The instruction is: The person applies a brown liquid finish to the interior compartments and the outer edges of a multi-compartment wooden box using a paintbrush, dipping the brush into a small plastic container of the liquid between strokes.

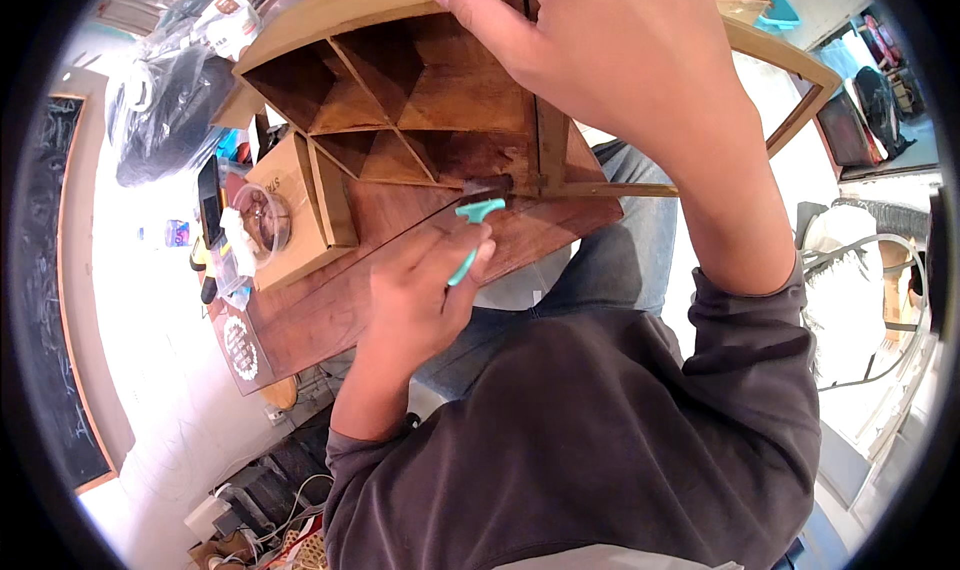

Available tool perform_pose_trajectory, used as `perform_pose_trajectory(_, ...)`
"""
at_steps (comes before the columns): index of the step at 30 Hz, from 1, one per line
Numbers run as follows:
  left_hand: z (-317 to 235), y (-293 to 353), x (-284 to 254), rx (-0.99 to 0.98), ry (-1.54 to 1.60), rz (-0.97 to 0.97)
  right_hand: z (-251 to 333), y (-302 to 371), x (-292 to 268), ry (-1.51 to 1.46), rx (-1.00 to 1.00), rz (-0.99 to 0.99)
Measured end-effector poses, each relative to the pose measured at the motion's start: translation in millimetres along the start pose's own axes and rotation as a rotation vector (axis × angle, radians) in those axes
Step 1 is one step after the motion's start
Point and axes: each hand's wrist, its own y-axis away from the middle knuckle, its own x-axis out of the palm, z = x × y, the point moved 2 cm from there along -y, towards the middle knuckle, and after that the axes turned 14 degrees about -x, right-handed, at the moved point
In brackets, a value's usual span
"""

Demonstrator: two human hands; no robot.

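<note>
A brown wooden cabinet (pixel 390 128) with several compartments stands on a reddish-brown tabletop (pixel 330 305). My left hand (pixel 425 280) is closed around the handle of a small teal brush (pixel 480 210). Its dark bristles meet the lower right compartment's front edge, where the wood looks dark. At the cabinet's top, my right hand (pixel 620 45) grips the frame, the thumb laid along the front rim. The other fingers of that hand are hidden or cut off by the picture's upper edge. A framed door (pixel 620 189) stands open to the right, beneath my right forearm.
To the left of the cabinet is a cardboard box (pixel 295 205) with a clear plastic cup (pixel 266 220) beside it. Plastic-wrapped goods (pixel 170 100) lie farther left. My legs (pixel 625 260) are under the table's near edge. Cables (pixel 900 270) loop at the right.
</note>
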Motion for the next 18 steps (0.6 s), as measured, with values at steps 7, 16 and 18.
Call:
perform_pose_trajectory(7,12.7,-17.3,13.6,0.052,-0.014,-0.064,1.7,-1.7,-2.9,0.015,-0.018,-0.018)
perform_pose_trajectory(16,14.6,-31.3,11.0,0.016,0.145,-0.053,-15.7,-3.6,17.3,-0.033,-0.041,-0.005)
perform_pose_trajectory(18,12.1,-22.0,1.6,-0.12,0.128,0.077,-10.8,-3.0,13.8,-0.012,-0.043,-0.007)
